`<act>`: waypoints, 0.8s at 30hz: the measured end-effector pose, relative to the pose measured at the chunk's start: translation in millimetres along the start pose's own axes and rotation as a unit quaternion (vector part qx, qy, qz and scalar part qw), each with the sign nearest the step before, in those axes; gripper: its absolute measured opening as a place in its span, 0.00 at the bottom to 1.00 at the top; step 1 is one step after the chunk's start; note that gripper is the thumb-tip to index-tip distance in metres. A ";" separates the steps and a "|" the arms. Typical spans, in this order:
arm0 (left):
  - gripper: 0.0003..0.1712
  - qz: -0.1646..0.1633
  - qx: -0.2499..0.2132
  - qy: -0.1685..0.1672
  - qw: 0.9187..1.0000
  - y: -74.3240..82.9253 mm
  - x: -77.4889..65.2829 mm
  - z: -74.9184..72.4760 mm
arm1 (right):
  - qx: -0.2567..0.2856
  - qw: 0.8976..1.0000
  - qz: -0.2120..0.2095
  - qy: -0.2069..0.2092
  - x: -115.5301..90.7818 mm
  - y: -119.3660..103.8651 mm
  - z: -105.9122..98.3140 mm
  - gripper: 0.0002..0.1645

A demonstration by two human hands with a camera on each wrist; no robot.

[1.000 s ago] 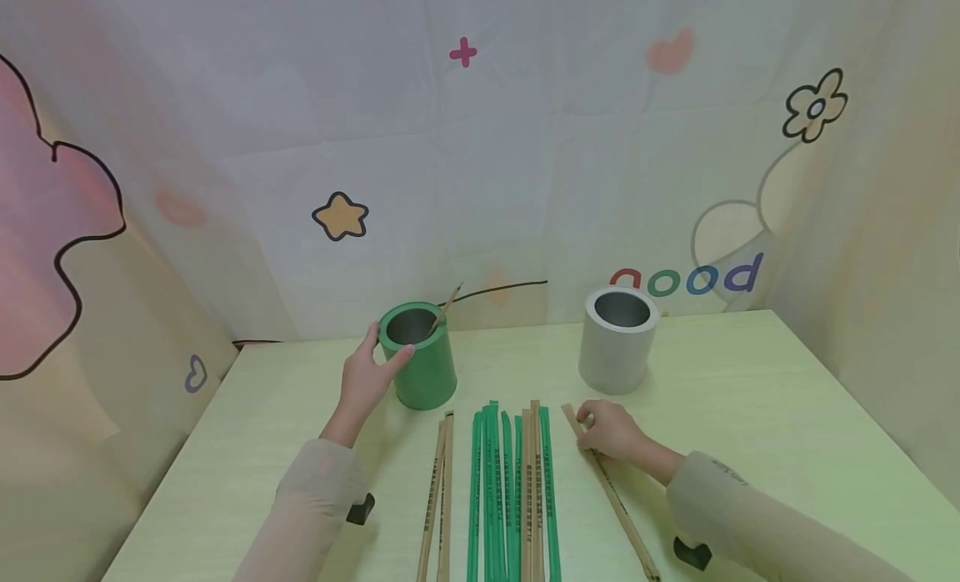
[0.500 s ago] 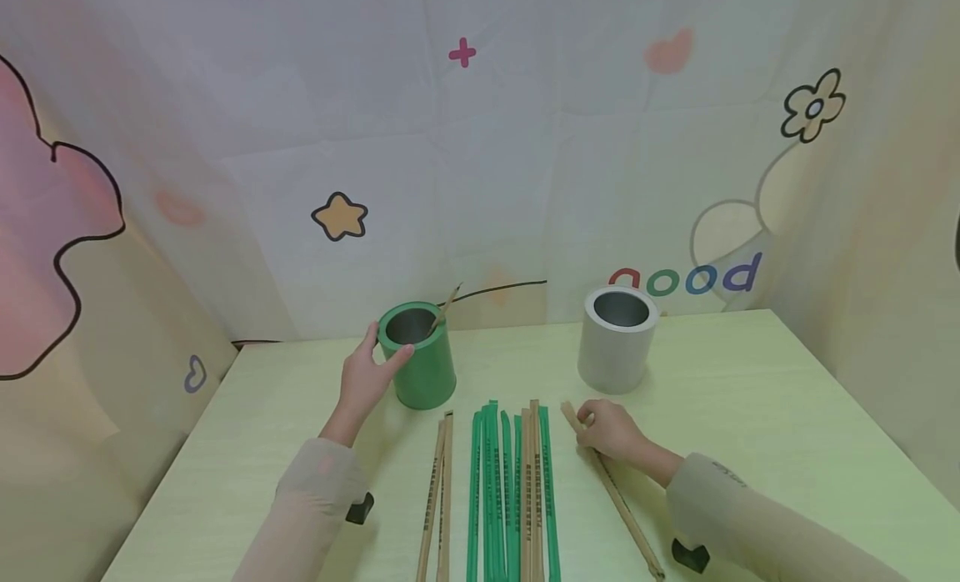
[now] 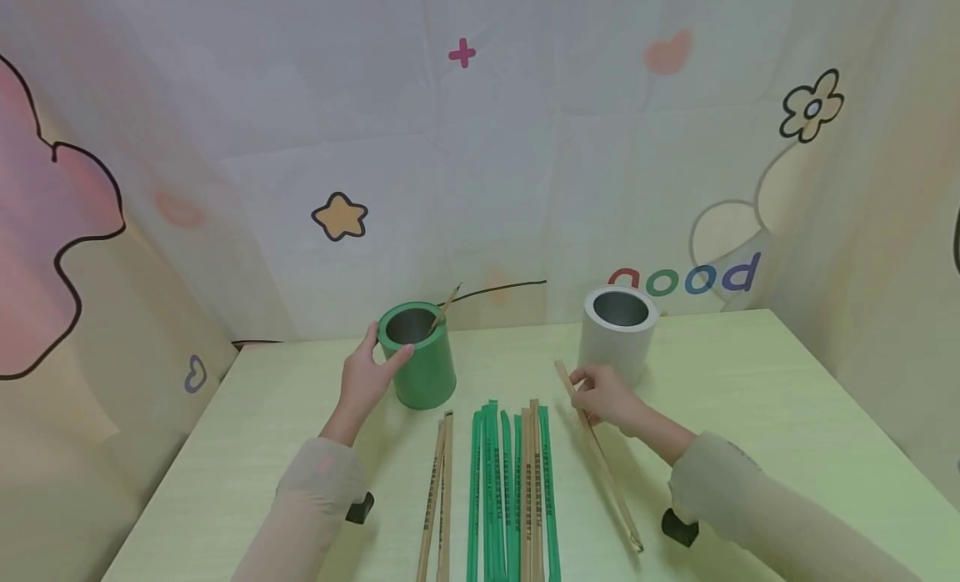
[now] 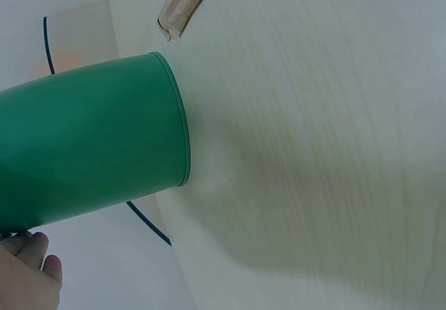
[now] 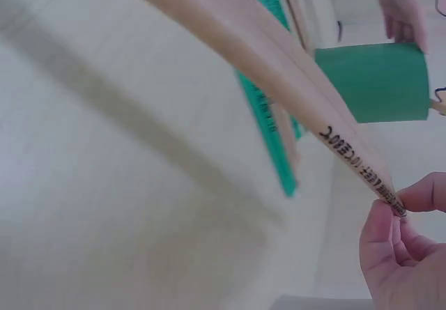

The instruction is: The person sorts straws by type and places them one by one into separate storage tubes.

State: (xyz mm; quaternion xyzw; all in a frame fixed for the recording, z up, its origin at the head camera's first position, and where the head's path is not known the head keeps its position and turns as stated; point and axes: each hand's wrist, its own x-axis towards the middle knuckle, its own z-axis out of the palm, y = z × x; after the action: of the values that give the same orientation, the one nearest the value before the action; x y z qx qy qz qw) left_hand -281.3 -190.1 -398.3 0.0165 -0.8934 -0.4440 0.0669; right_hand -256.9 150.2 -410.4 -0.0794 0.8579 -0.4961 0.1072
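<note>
My left hand [image 3: 365,388] holds the green cylindrical cup [image 3: 427,378] near its rim, thumb at the front and fingers on the left side. A thin tan stick [image 3: 447,308] leans out of that cup. Between thumb and fingertips, my right hand [image 3: 611,400] pinches a long tan paper-wrapped stick [image 3: 606,474] near its far end. Black print shows on this tan stick [image 5: 293,101] in the right wrist view, and its shadow falls on the table beneath it. The white cup [image 3: 615,348] stands just behind my right hand, partly hidden by it.
Several green wrapped sticks [image 3: 491,490] lie side by side on the table [image 3: 247,449], with tan sticks [image 3: 528,499] among them. Two more tan sticks [image 3: 442,482] lie to their left. A printed curtain [image 3: 495,165] hangs behind the table.
My right hand has raised the tan stick off the table and moved it forward and slightly left. The left hand and green cup have stayed put.
</note>
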 end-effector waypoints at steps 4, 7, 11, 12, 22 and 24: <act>0.53 0.004 -0.003 0.003 1.000 -0.7 0.4 0.0 | 0.021 1.000 0.008 -0.003 -0.8 -21.6 -5.5 0.17; 0.53 0.009 -0.003 0.003 1.000 -1.7 1.4 0.1 | 0.038 0.999 0.000 -0.005 -1.6 -35.1 -7.6 0.16; 0.53 0.010 -0.007 0.004 1.000 -3.0 1.6 0.7 | 0.053 0.998 -0.026 -0.009 -1.6 -51.9 -9.7 0.16; 0.53 0.009 -0.008 0.004 1.000 -3.1 1.3 1.0 | 0.058 0.998 -0.031 -0.009 -1.3 -56.4 -10.3 0.16; 0.53 0.009 -0.008 0.005 1.000 -2.3 1.2 1.9 | 0.108 0.991 -0.074 0.031 8.4 -99.9 -23.0 0.16; 0.54 0.007 -0.009 0.004 1.000 -2.5 1.3 1.6 | 0.117 0.989 -0.081 0.036 9.7 -107.3 -25.9 0.16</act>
State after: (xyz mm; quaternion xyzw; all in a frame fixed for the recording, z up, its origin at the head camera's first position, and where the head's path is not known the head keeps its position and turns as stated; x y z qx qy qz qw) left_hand -282.8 -190.5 -401.1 0.0111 -0.8892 -0.4513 0.0741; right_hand -269.9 116.4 -305.6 -0.1180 0.7877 -0.6030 0.0443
